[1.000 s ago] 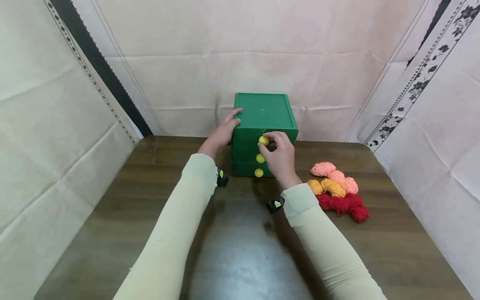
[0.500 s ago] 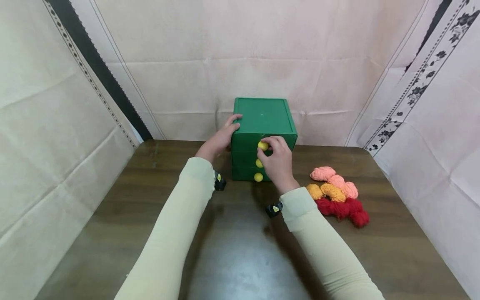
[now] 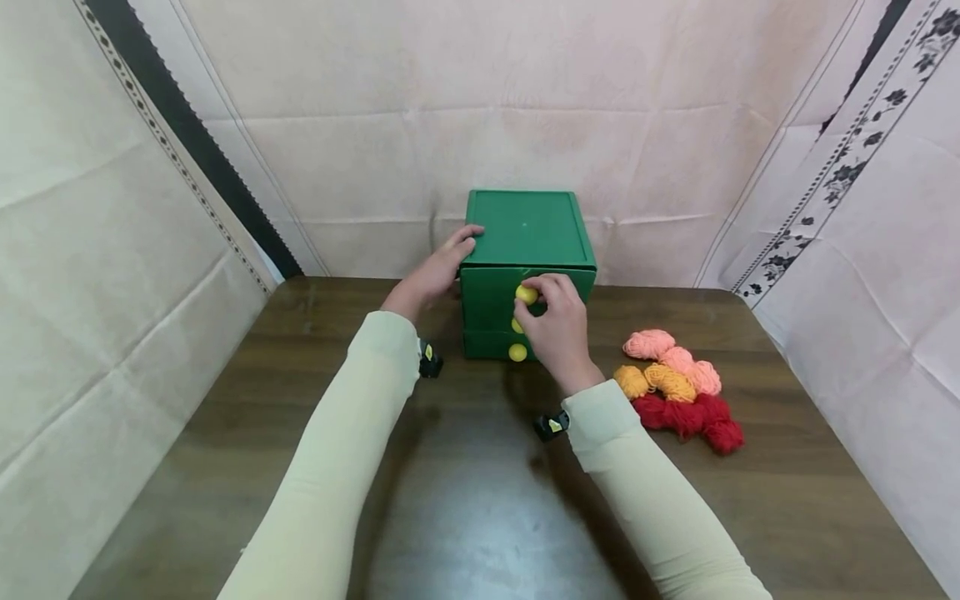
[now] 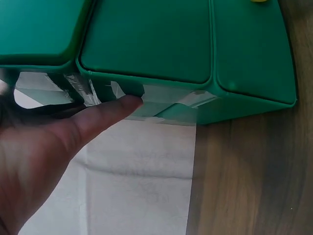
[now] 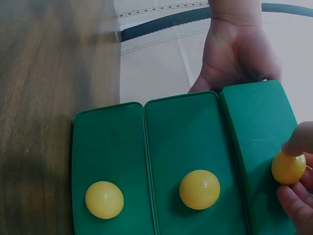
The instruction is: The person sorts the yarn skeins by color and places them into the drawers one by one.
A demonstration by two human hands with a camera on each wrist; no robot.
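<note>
A green box (image 3: 525,225) of three stacked drawers stands on the table against the back cloth. Each drawer front has a round yellow knob. My right hand (image 3: 558,325) pinches the top knob (image 5: 287,168) between thumb and fingers. That top drawer (image 5: 259,127) sticks out slightly past the middle and bottom ones. My left hand (image 3: 435,271) braces the box's left side, fingertips over its upper edge; in the left wrist view its thumb (image 4: 105,116) lies along the taped side. The middle knob (image 5: 199,190) and bottom knob (image 5: 104,199) are untouched.
Right of the box, several yarn skeins lie on the brown table (image 3: 465,500): pink yarn (image 3: 678,360) at the back, orange yarn (image 3: 667,382) in the middle, red yarn (image 3: 690,417) in front. Pale cloth (image 3: 525,100) hangs behind and at both sides.
The top drawer has come out a little toward me, with my right hand still pinching its knob. My left hand stays against the box's side, its wrist shifted slightly left.
</note>
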